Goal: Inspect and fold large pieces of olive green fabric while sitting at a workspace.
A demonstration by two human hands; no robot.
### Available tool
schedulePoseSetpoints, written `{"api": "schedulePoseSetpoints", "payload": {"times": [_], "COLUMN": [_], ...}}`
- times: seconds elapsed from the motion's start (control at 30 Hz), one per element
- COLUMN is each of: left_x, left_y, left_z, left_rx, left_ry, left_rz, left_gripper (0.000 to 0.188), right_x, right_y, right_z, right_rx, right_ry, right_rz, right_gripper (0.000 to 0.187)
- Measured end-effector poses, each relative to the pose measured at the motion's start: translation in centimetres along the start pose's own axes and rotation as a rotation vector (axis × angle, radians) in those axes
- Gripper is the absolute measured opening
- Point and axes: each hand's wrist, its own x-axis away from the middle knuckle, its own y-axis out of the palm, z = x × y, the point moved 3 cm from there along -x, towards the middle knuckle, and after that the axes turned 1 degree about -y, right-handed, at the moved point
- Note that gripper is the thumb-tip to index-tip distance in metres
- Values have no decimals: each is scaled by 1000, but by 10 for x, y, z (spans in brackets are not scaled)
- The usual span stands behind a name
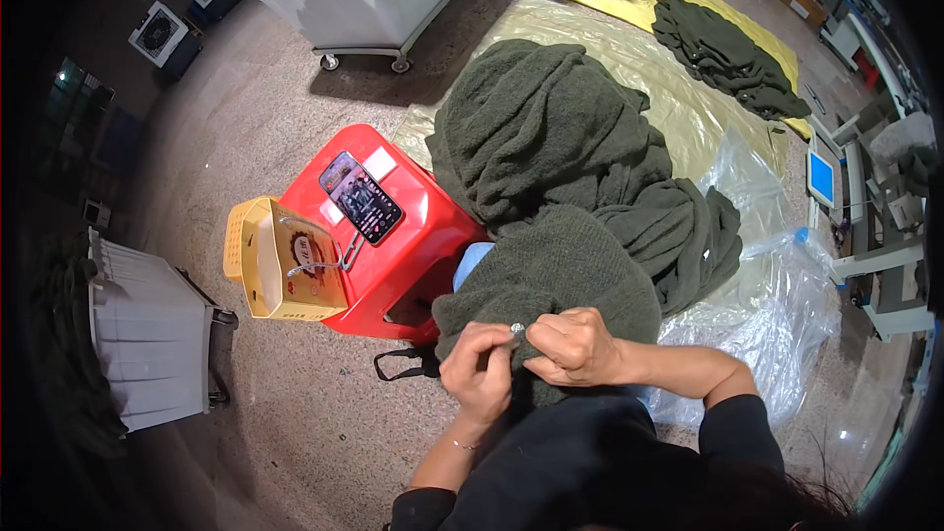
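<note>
A dark green knit garment lies across my lap. My left hand is closed in a pinch at its near edge, thumb against curled fingers. Close beside it, my right hand is also closed, its fingers bent over the same knit. A small whitish bit shows between the two hands; it is too small to name. Just beyond my lap rises a large heap of dark green knitwear, which runs down to the right.
At left stands a red plastic stool with a phone and a yellow basket at its side. Wheeled bins stand beyond. Clear plastic sheeting lies right, and another knit pile rests on yellow sheeting.
</note>
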Motion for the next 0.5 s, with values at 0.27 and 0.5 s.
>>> {"api": "schedulePoseSetpoints", "payload": {"times": [0.27,0.5], "left_x": [12,6], "left_y": [3,7], "left_z": [-17,-10], "left_rx": [-21,-68], "left_ry": [-175,-97], "left_rz": [137,117], "left_gripper": [11,11], "right_x": [17,17], "right_y": [23,15], "right_z": [4,4], "right_rx": [70,271], "right_ry": [226,24], "right_rz": [196,118], "right_gripper": [18,20]}}
